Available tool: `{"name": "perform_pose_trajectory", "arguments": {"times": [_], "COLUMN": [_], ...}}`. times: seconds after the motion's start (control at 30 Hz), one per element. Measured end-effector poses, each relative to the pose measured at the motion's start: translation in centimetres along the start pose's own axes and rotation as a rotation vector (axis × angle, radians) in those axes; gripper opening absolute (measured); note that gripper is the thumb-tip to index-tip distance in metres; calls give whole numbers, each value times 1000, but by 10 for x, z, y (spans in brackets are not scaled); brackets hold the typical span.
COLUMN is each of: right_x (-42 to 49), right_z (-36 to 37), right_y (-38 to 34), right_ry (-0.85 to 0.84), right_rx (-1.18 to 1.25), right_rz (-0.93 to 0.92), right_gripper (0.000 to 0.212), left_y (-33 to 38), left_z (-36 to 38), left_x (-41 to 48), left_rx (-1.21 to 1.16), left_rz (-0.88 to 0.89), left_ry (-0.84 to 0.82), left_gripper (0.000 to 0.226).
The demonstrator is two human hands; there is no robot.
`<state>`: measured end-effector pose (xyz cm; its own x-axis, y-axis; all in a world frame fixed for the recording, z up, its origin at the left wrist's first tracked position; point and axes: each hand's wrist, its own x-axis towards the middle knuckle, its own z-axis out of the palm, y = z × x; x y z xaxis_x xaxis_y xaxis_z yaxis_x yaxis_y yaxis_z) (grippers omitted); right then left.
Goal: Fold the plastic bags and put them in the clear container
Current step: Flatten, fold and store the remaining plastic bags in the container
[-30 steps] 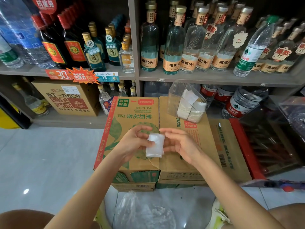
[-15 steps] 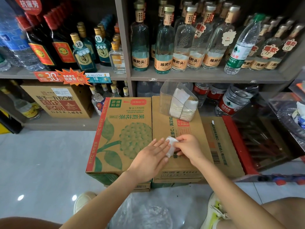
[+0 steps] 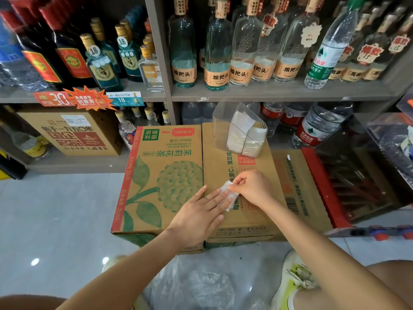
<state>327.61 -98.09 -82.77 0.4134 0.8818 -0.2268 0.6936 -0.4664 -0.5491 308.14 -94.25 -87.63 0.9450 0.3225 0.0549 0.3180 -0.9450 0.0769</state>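
Cardboard, brown and printed in green and red, forms the work surface: two drink cartons [image 3: 165, 175] set side by side on the pale tiled floor [image 3: 55, 209]. At their 12 o'clock edge stands the clear, ribbed plastic container [image 3: 223, 126], already holding several folded white bags [image 3: 242, 137] upright (how many is hard to tell). Behind it, at 12 o'clock, grey shelves [image 3: 268, 93] carry rows of glass liquor bottles [image 3: 218, 52], with big water jugs [image 3: 321, 128] below. A red-framed crate [image 3: 321, 186] crowds the cartons at 3 o'clock, and a heap of loose clear plastic bags [image 3: 190, 285] lies on the floor at 6 o'clock, between the person's knees, beside a white and yellow shoe [image 3: 292, 280].

The small folded white plastic bag [image 3: 228, 196] lies on the right-hand carton, near its centre. The left hand [image 3: 201, 211] is spread flat, fingers extended, pressing on the bag's 9 o'clock side; it grips nothing. The right hand [image 3: 250, 189] pinches the bag's upper corner between thumb and fingertips.

A second ago both hands held the bag in the air above the cartons; it has since been pressed down onto the cardboard, and the view has dipped closer.
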Motion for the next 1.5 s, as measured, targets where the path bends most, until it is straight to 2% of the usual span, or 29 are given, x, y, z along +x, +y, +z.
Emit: {"name": "perform_pose_trajectory", "arguments": {"times": [0.2, 0.3, 0.4, 0.5, 0.6, 0.73, 0.83, 0.93, 1.03, 1.17, 1.27, 1.4, 1.5], "right_x": [-3, -4, -5, -6, -2, 22, 53, 85, 111, 121, 111, 85, 78], "right_z": [4, 4, -6, -29, -63, -106, -124, -129, -122, -104, -93, -81, -75], "right_y": [-1, 1, 6, 11, 15, 18, 16, 15, 20, 31, 37, 44, 45], "right_ry": [44, 43, 44, 38, 44, 70, 86, 78, 112, 221, 358, 549, 463], "right_rx": [35, 165, 421, 634, 722, 709, 677, 607, 499, 196, 199, 135, 20], "right_rz": [8, 34, 75, 103, 109, 71, 41, 34, 26, -37, -104, -173, -128], "right_gripper": [8, 10, 14, 10, 9, 10, 16, 12, 13, 17, 22, 41, 45], "left_y": [3, -4, -9, -17, -23, -30, -39, -46, -49, -49, -46, -44, -43], "left_z": [-8, -14, -25, -33, -49, -74, -91, -99, -97, -93, -93, -92, -89], "left_x": [1, 6, 16, 24, 40, 84, 120, 146, 158, 158, 156, 154, 153], "left_rx": [32, -76, -181, -241, -297, -341, -493, -730, -904, -964, -976, -977, -984], "left_rz": [-9, 8, 43, 67, -32, -396, -646, -758, -783, -775, -771, -762, -755], "left_ry": [-51, -45, 66, 218, 419, 595, 553, 512, 478, 517, 540, 556, 569], "left_gripper": [60, 65, 54, 46, 41, 49, 60, 67, 72, 74, 72, 71, 70]}}
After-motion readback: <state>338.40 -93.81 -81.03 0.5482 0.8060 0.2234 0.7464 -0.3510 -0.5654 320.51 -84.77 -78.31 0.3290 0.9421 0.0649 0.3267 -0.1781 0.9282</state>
